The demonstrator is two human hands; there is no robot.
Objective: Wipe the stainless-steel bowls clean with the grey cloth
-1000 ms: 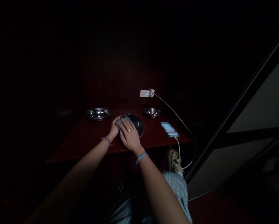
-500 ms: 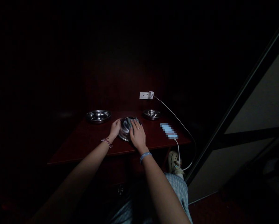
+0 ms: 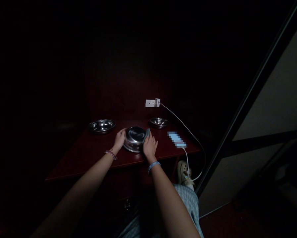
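An upturned stainless steel bowl (image 3: 134, 140) rests on the dark red table (image 3: 88, 155), base up and shiny. My left hand (image 3: 119, 139) grips its left side, the fingers curled against the wall. On the right side my right hand (image 3: 150, 144) presses a grey-green cloth (image 3: 147, 134) against the bowl's wall; part of the cloth is hidden behind the fingers. Behind, to the left, stands a wide steel bowl (image 3: 102, 127) facing up. A smaller steel bowl (image 3: 158, 123) sits at the back right, also facing up.
A phone (image 3: 176, 139) lies at the table's right, its screen blurred. Its white cable (image 3: 188, 129) loops off the table edge to a charger in the wall socket (image 3: 152, 103). Below are my clog (image 3: 184, 172) and a table leg. A framed panel (image 3: 270, 125) slants along the right.
My right hand has slid the cloth from the top of the upturned bowl down to its right side. My left hand stays on the left side. The view has shifted slightly.
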